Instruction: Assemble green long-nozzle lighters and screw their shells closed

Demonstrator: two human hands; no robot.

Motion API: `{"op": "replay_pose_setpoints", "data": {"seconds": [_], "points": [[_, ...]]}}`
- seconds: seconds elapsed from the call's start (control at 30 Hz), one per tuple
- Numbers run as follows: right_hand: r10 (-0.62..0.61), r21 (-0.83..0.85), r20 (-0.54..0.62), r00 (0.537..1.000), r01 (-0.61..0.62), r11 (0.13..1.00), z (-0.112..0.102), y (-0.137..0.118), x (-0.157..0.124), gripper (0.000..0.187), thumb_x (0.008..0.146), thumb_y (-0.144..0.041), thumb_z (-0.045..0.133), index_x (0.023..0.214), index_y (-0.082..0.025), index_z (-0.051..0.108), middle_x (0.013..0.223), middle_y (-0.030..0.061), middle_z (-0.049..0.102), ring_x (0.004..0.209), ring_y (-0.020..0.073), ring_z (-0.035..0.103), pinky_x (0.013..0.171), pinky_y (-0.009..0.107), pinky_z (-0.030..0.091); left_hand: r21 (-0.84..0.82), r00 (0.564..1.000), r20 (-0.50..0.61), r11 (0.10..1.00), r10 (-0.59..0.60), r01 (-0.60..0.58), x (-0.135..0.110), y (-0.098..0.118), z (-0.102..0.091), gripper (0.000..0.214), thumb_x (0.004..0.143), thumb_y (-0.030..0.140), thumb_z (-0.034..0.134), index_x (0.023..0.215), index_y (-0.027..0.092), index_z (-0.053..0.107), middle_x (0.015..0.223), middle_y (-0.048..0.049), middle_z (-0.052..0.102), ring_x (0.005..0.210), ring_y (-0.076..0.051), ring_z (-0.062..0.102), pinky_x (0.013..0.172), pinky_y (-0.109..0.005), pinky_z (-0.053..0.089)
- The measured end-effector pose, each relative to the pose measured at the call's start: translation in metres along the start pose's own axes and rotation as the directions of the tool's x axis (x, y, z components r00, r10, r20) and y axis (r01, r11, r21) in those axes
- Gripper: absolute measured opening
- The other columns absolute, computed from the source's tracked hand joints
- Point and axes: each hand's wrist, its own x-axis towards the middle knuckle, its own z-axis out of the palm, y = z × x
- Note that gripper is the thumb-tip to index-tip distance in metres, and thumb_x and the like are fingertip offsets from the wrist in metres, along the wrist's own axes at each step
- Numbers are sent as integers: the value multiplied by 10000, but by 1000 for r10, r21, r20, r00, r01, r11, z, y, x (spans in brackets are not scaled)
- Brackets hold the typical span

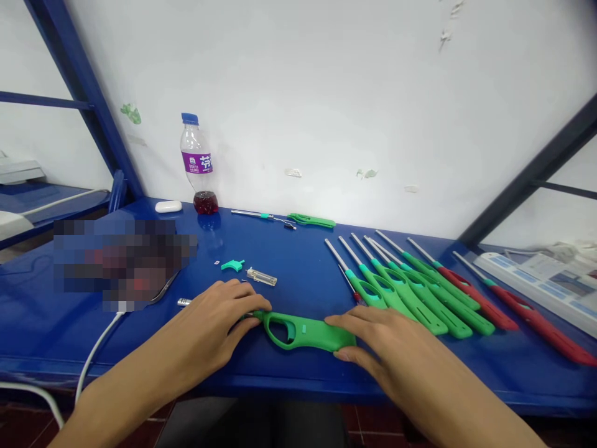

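Note:
A green lighter (321,334) of the long-nozzled kind lies on its side near the table's front edge, between my two hands. My left hand (221,320) is closed around its nozzle end, thumb and fingers pinching where nozzle meets handle. A silver tube end (184,302) shows beyond that hand. The butt of the handle is gripped by my right hand (375,336), with fingers above and thumb below. A teal trigger shows inside the finger loop. Just behind lie a loose teal trigger (232,266) and a clear plastic fuel tank (262,277).
Several green and red long lighters (415,292) lie in a row at right, with a screwdriver (358,297) partly beneath. A nozzle assembly (252,214) and green casing (312,221) lie by the wall. A bottle (198,168), white case (168,206) and cable (96,348) are at left.

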Motion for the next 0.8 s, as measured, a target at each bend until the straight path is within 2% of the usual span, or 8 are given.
{"op": "replay_pose_setpoints", "data": {"seconds": [0.13,0.27,0.47,0.57,0.8], "points": [[38,31,59,998,-40,999,-2,-2,0,344,881,-161,821,1208,-265,800,1117,87,827,911,350,816,770,484,693,-25,1000,14,1000,11,-11,2,2,-2,306,1055,208,487,1164,300,758,1115,-18,735,1052,-244,681,932,-390,514],[78,55,113,991,-84,995,-4,-3,1,327,917,-174,786,1230,-270,790,1150,92,819,928,348,815,794,480,687,-24,1000,-18,999,26,-26,4,1,0,300,1032,190,506,1133,275,775,1088,-29,731,1027,-238,683,938,-382,520],[124,80,187,975,-140,987,-5,-4,3,339,943,-192,755,1269,-283,776,1203,101,806,916,347,816,763,452,680,-36,999,-16,999,30,-31,4,2,2,302,1039,192,484,1098,261,772,1065,-37,724,995,-235,678,909,-378,528],[132,91,173,976,-149,985,-3,-3,1,352,942,-188,752,1282,-275,773,1193,104,809,953,360,809,794,467,672,-49,999,-17,998,29,-30,4,2,2,297,1041,193,484,1093,261,768,1059,-36,716,992,-233,672,913,-382,523],[128,156,46,991,-134,979,9,1,-4,375,888,-161,794,1243,-282,797,1148,93,821,987,358,799,795,446,661,-56,1000,-9,998,26,-26,4,4,1,292,1028,185,487,1080,244,768,1049,-43,709,973,-240,669,894,-395,523]]}}
